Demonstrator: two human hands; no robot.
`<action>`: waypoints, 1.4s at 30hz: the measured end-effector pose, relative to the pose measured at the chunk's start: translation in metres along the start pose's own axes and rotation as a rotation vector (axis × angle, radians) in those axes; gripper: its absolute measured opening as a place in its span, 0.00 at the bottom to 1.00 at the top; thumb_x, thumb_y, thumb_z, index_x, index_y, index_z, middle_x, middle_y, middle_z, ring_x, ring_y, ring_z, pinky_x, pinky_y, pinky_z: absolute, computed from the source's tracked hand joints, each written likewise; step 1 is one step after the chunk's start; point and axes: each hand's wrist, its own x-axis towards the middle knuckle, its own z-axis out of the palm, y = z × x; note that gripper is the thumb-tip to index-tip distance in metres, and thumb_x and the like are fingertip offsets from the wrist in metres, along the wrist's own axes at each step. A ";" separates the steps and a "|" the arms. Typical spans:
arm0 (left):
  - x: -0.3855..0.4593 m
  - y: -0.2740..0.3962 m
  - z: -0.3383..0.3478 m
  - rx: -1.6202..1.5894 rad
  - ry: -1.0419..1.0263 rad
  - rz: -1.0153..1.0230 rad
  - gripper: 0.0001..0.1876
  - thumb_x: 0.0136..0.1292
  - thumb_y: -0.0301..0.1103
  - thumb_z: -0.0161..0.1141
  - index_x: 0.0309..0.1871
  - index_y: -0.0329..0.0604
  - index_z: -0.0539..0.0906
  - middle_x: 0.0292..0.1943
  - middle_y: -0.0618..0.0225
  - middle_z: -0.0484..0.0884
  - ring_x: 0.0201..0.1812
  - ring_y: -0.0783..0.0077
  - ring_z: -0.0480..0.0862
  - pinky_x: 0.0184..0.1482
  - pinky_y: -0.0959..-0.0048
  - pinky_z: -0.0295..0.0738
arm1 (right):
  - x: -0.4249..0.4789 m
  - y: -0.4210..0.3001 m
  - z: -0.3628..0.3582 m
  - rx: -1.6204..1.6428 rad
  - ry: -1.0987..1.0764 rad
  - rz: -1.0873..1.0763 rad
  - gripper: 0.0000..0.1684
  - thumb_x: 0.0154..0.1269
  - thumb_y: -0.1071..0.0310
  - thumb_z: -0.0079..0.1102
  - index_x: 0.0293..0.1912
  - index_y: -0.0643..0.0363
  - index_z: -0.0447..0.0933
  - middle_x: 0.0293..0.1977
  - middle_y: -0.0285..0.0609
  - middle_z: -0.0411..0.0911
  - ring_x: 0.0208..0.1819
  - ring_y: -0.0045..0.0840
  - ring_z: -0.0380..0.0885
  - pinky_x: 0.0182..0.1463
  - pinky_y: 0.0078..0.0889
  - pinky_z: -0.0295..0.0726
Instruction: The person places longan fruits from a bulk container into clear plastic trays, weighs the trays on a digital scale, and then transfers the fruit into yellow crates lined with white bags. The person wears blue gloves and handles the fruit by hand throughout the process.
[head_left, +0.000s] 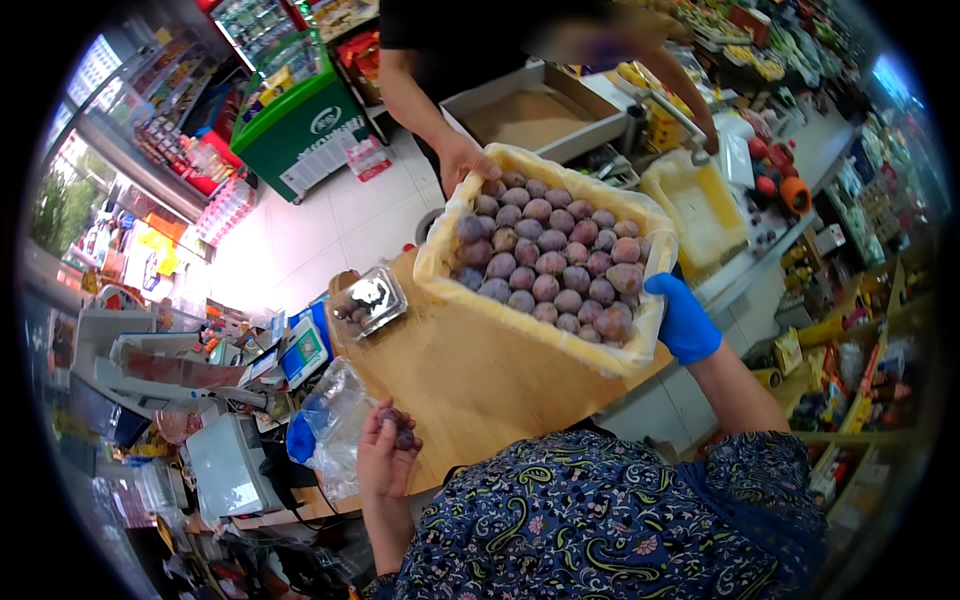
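Observation:
A yellow crate with a pale liner, full of purple plums, is over the wooden counter. My right hand, in a blue glove, grips its near right corner. At its far left corner, another person's hand holds the rim. Bare and low on the left, my left hand holds a few plums in curled fingers, apart from the crate. A clear plastic clamshell box with dark fruit inside stands on the counter, left of the crate.
Left of the counter lie clear plastic bags and a grey flat-topped device. Beyond the crate are a large cardboard tray and another yellow crate. A green chest freezer stands far left, shelves right.

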 end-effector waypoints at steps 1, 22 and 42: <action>0.002 0.003 -0.002 -0.004 -0.013 0.012 0.20 0.72 0.34 0.61 0.65 0.48 0.74 0.47 0.66 0.80 0.48 0.70 0.80 0.43 0.67 0.81 | -0.017 0.005 -0.001 -0.001 0.030 0.023 0.36 0.60 0.65 0.58 0.68 0.59 0.65 0.58 0.45 0.76 0.57 0.34 0.79 0.62 0.40 0.80; 0.003 0.000 0.023 0.107 -0.055 -0.046 0.22 0.71 0.33 0.63 0.66 0.46 0.74 0.48 0.65 0.80 0.49 0.71 0.80 0.43 0.70 0.82 | -0.005 0.081 -0.099 -0.355 -0.041 0.385 0.29 0.59 0.64 0.61 0.59 0.66 0.75 0.50 0.45 0.81 0.48 0.29 0.81 0.55 0.33 0.81; 0.021 -0.024 0.023 0.216 -0.049 -0.144 0.22 0.72 0.34 0.61 0.67 0.46 0.72 0.48 0.67 0.79 0.49 0.73 0.79 0.47 0.70 0.79 | 0.004 0.032 -0.105 -0.257 0.490 -0.121 0.17 0.70 0.60 0.60 0.54 0.56 0.76 0.36 0.32 0.76 0.34 0.17 0.76 0.37 0.17 0.74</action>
